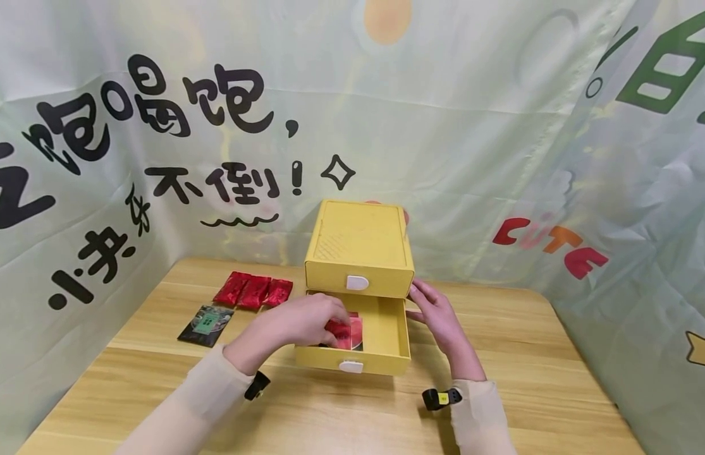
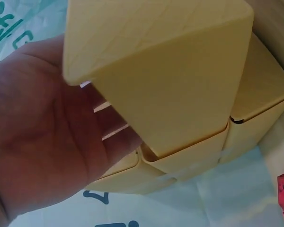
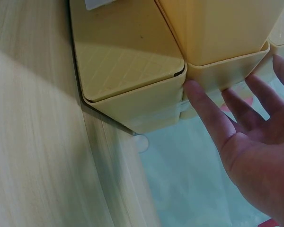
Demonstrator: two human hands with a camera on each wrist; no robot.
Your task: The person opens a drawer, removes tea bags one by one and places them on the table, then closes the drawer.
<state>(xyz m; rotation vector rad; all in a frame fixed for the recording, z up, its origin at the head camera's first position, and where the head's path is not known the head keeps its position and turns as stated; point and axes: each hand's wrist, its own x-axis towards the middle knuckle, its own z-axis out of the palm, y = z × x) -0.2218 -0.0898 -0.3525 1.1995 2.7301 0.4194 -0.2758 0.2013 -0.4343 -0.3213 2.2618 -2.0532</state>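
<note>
In the drawer (image 1: 388,328), the left hand (image 1: 308,320) touches a red packet (image 1: 356,333), grip unclear; the outspread right hand (image 1: 440,318) touches the cabinet (image 1: 363,237).

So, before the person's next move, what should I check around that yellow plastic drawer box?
1. Lower, open yellow plastic drawer pulled out: ok.
2. Left hand at the flat red packet inside: ok.
3. Left hand's grip on that packet secure: cannot tell; fingers partly hide it.
4. Right hand alongside the yellow plastic drawer box: ok.
5. Upper yellow plastic drawer with white tab shut: ok.
6. Lower drawer free to close: not ok; the left hand reaches in.
</note>
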